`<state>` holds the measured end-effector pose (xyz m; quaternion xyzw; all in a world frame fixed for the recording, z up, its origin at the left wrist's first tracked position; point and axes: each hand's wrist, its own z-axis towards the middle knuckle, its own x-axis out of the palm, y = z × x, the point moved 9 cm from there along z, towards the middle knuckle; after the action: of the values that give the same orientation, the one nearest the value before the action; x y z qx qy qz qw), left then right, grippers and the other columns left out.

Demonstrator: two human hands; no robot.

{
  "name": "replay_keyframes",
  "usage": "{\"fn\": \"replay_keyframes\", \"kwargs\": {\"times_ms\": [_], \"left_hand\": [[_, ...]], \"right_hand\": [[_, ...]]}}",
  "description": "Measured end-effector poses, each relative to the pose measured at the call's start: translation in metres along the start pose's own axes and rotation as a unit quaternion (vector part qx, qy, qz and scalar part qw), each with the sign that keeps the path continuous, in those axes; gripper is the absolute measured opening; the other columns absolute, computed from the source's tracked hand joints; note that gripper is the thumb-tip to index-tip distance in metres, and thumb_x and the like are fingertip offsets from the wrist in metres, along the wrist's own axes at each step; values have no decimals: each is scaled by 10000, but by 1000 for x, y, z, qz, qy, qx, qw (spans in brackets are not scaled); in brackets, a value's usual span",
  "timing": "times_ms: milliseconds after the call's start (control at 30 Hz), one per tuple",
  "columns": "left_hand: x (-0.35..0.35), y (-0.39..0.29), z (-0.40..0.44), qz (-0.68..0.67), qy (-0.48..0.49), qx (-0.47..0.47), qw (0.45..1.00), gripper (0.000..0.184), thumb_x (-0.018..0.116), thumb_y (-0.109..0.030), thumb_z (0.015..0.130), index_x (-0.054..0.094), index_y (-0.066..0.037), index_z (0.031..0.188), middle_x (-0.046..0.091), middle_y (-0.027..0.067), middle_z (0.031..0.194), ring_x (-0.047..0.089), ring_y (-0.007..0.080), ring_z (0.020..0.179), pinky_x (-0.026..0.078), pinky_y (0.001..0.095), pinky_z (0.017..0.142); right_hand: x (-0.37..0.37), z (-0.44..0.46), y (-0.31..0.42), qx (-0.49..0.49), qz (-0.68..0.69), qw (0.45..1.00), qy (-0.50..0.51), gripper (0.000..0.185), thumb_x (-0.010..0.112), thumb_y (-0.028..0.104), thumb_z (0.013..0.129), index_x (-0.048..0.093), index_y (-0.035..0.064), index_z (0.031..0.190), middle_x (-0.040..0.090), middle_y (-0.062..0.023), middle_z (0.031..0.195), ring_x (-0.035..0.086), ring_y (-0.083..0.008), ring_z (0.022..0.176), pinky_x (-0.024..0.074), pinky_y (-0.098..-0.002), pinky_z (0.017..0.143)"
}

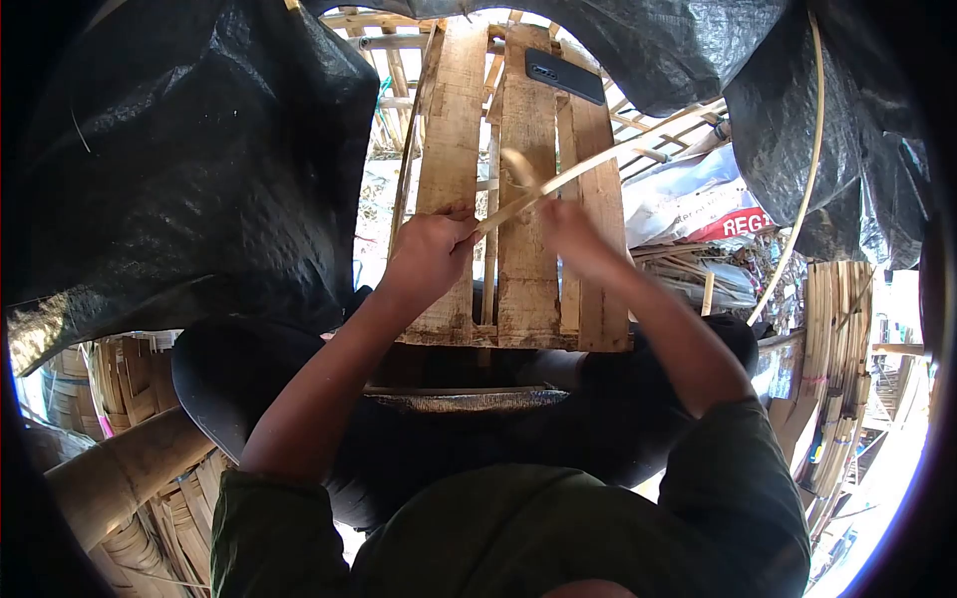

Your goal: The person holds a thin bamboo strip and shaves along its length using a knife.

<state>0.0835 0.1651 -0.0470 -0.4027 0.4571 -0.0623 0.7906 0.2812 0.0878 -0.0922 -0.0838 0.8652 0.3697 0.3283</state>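
My left hand (432, 249) is closed round the near end of a long, pale bamboo strip (608, 156), above the slatted wooden bench (449, 149). The strip slants up to the right across the boards. My right hand (573, 231) is closed beside the strip, smeared by motion; what it grips is partly hidden. A short, curved pale piece (519, 167), blurred, rises just above the right hand, where it crosses the strip. I cannot tell whether it is a tool's handle or a shaving.
A dark phone (564, 77) lies at the bench's far right. Black plastic sheeting (199, 169) hangs on both sides. Bundled bamboo strips (837, 369) stand at the right, near a printed white sack (688, 199). A thick bamboo pole (135, 473) runs at lower left.
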Motion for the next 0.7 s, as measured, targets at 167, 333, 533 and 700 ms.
{"fn": "replay_keyframes", "kwargs": {"times_ms": [167, 333, 533, 700], "left_hand": [[0, 1, 0, 5, -3, -4, 1000, 194, 700, -47, 871, 710, 17, 1054, 691, 235, 1057, 674, 348, 1045, 523, 384, 1005], [1, 3, 0, 17, 19, -28, 999, 202, 697, -52, 877, 707, 14, 1068, 686, 245, 1050, 667, 348, 1058, 530, 385, 993], [1, 2, 0, 4, 4, -10, 1000, 201, 691, -48, 883, 703, 18, 1072, 677, 260, 1043, 652, 347, 1091, 512, 390, 1027], [1, -1, 1, 18, 5, 18, 1000, 203, 684, -46, 890, 702, 23, 1080, 677, 257, 1059, 639, 348, 1119, 508, 397, 1033]], "right_hand": [[-33, 2, 7, 18, -15, 1000, 19, 419, 337, 341, 1096, 569, -3, 1036, 467, 12, 579, 431, -122, 381, 367, -299, 346], [21, -28, 35, -229, -134, 958, -110, 406, 368, 335, 1088, 560, 0, 961, 464, 6, 587, 459, -106, 417, 344, -267, 343], [-37, 8, 3, 25, -15, 1000, 1, 415, 347, 361, 1090, 533, -6, 1034, 420, 24, 544, 465, -85, 437, 364, -284, 354], [28, -19, 18, -91, -50, 993, 63, 459, 365, 377, 1084, 563, 27, 861, 462, 15, 548, 453, -103, 423, 353, -315, 362]]}}
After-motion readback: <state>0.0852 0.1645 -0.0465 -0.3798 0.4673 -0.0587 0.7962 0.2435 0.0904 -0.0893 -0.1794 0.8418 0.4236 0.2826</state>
